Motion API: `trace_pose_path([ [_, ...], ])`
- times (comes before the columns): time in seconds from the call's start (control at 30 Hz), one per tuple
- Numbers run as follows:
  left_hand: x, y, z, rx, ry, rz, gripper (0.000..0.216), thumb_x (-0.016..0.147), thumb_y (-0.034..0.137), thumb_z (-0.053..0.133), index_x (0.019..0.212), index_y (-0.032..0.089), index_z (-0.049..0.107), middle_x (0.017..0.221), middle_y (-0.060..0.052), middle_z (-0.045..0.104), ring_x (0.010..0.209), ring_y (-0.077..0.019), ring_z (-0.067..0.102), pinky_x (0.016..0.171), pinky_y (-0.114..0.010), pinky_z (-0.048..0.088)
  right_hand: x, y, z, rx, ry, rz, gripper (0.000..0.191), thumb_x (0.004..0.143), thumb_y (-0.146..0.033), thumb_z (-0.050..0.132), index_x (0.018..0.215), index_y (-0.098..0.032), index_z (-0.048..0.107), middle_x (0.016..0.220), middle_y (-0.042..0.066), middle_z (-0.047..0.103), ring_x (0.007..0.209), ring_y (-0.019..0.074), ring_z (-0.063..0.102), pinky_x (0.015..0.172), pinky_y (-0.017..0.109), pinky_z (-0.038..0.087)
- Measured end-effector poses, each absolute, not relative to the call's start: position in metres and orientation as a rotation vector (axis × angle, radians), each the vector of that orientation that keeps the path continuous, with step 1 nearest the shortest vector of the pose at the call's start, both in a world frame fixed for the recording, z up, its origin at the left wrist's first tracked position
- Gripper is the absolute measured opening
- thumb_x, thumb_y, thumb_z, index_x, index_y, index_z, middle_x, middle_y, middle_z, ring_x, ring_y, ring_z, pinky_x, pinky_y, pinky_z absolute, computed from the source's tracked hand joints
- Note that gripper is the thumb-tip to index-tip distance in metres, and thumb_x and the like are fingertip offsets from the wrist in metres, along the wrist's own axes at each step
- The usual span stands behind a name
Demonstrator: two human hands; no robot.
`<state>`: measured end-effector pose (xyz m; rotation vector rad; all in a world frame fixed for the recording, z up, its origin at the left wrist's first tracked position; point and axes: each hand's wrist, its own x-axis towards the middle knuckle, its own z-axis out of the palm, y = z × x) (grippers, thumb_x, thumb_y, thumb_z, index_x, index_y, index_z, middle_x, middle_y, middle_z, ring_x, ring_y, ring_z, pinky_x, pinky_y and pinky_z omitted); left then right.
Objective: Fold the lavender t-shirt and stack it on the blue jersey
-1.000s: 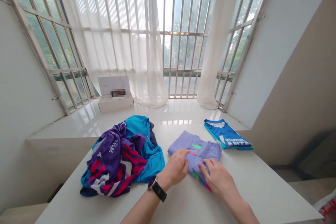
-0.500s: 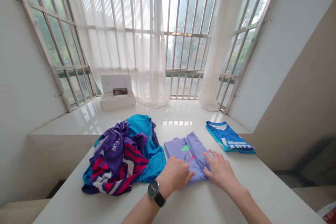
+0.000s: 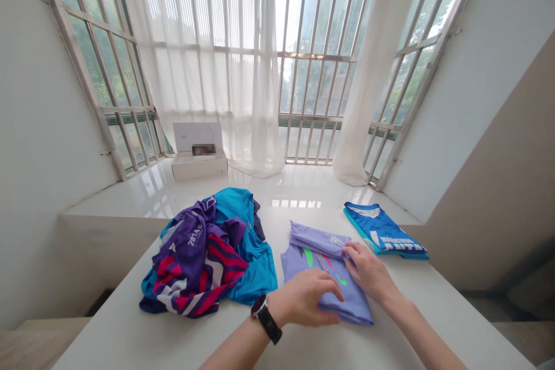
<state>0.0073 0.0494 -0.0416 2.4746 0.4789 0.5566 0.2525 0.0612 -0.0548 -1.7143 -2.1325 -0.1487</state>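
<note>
A lavender shirt [image 3: 299,260] with green and pink marks lies flat and folded on the white table, a folded band with a white print across its far side. My left hand [image 3: 310,299] is over its near left part, thumb and fingers apart, holding nothing. A black-strapped watch [image 3: 266,319] is on my left wrist. At the right end of the band, my right hand [image 3: 370,272] has its fingers bent on the fabric, pinching the edge; the fingertips are partly hidden. To the left is a loose heap of clothing with a purple, red and white shirt [image 3: 202,260] and a bright blue garment [image 3: 255,263].
A folded blue shirt [image 3: 385,228] with white lettering lies on a teal one at the back right. An open white box [image 3: 199,167] stands on the glossy window sill [image 3: 143,196]. Sheer curtains [image 3: 255,98] hang before the barred window.
The lavender shirt has turned so its folded band, earlier along the right, now runs across the far side. My left hand has opened and shifted right; my right hand is at the band's end.
</note>
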Motion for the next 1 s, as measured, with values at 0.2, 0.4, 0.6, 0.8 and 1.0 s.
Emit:
trace_pose_path([
  [0.2,-0.019,0.067,-0.029,2.718,0.805,0.247,0.028,0.075,0.043,0.079,0.094,0.024,0.070,0.096,-0.003,0.068,0.093,-0.0224,0.062,0.076,-0.030,0.047,0.228,-0.004,-0.067,-1.629,-2.162,0.073,0.032,0.095,-0.044,0.049,0.112,-0.026,0.068,0.125,0.010,0.066,0.115,0.0240,0.063,0.099,0.039,0.052],
  [0.4,-0.012,0.057,-0.027,2.884,0.946,0.179,0.012,0.083,0.026,0.062,0.092,0.021,0.066,0.094,-0.006,0.068,0.089,-0.0232,0.064,0.070,-0.031,0.048,0.225,-0.021,-0.066,-1.680,-2.163,0.243,0.047,0.090,-0.052,0.055,0.126,-0.024,0.064,0.136,0.012,0.060,0.125,0.0277,0.056,0.107,0.043,0.047],
  [0.6,0.003,0.052,-0.036,2.911,1.109,0.266,0.011,0.087,0.020,0.050,0.092,0.017,0.060,0.090,-0.010,0.068,0.084,-0.0255,0.065,0.070,-0.034,0.050,0.214,-0.015,-0.059,-1.711,-2.139,0.184,0.046,0.081,-0.041,0.065,0.122,-0.021,0.066,0.128,0.014,0.065,0.118,0.0304,0.060,0.102,0.045,0.049],
  [0.8,0.000,0.061,-0.039,2.605,1.185,0.426,0.019,0.096,0.026,0.045,0.111,0.022,0.057,0.090,-0.004,0.070,0.084,-0.0219,0.067,0.073,-0.029,0.049,0.230,-0.007,-0.065,-1.603,-2.031,0.321,0.034,0.085,-0.025,0.049,0.111,-0.024,0.070,0.117,0.008,0.071,0.108,0.0251,0.066,0.094,0.038,0.051],
  [1.0,-0.017,0.070,-0.037,2.621,0.956,0.397,0.031,0.076,0.047,0.074,0.091,0.022,0.063,0.099,-0.003,0.068,0.092,-0.0226,0.062,0.075,-0.026,0.045,0.255,0.011,-0.063,-1.559,-1.817,0.574,0.029,0.087,-0.041,0.051,0.098,-0.022,0.071,0.083,0.003,0.073,0.078,0.0227,0.065,0.075,0.033,0.050],
])
